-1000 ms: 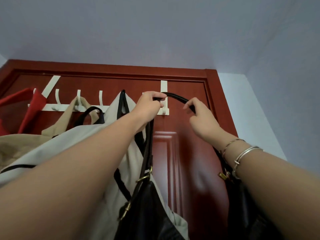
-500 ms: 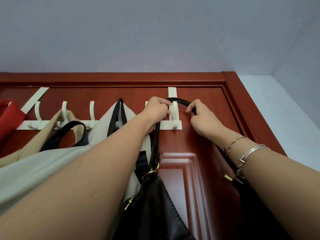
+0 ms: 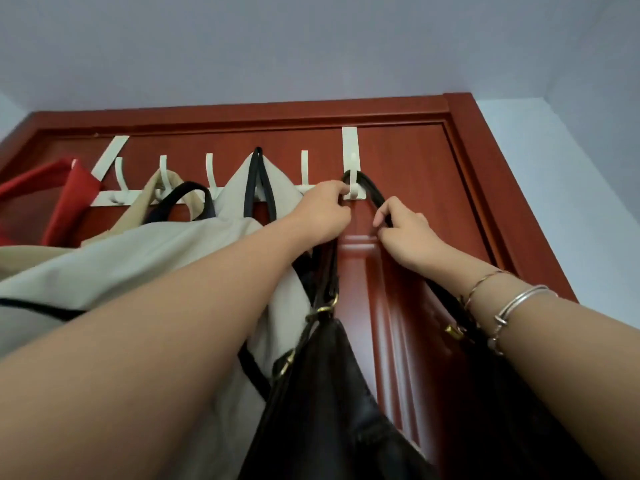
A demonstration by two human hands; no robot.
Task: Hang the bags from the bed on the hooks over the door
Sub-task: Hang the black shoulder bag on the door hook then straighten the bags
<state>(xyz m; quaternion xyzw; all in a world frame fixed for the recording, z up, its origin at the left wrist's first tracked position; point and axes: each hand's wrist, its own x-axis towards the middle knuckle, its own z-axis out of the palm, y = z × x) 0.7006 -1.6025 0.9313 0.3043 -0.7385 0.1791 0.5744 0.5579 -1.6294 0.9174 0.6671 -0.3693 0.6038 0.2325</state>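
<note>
black bag (image 3: 332, 393) basically up; strap (image 3: 372, 190) looped over far-right hook (image 3: 353, 183) of white rack (image 3: 107, 197) on door (image 3: 408, 161); left hand (image 3: 323, 213) grip clamped on strap just left of hook; right hand (image 3: 403, 225) pinching strap on other side; letting go looks like only step left here.

count: four bags in view; red (image 3: 65, 199), tan (image 3: 147, 202), cream (image 3: 166, 251), black; seven hooks by my count, leftmost mostly hidden by red bag; two bracelets (image 3: 512, 303) on right wrist; bed out of shot, so can't say if more bags wait.
</note>
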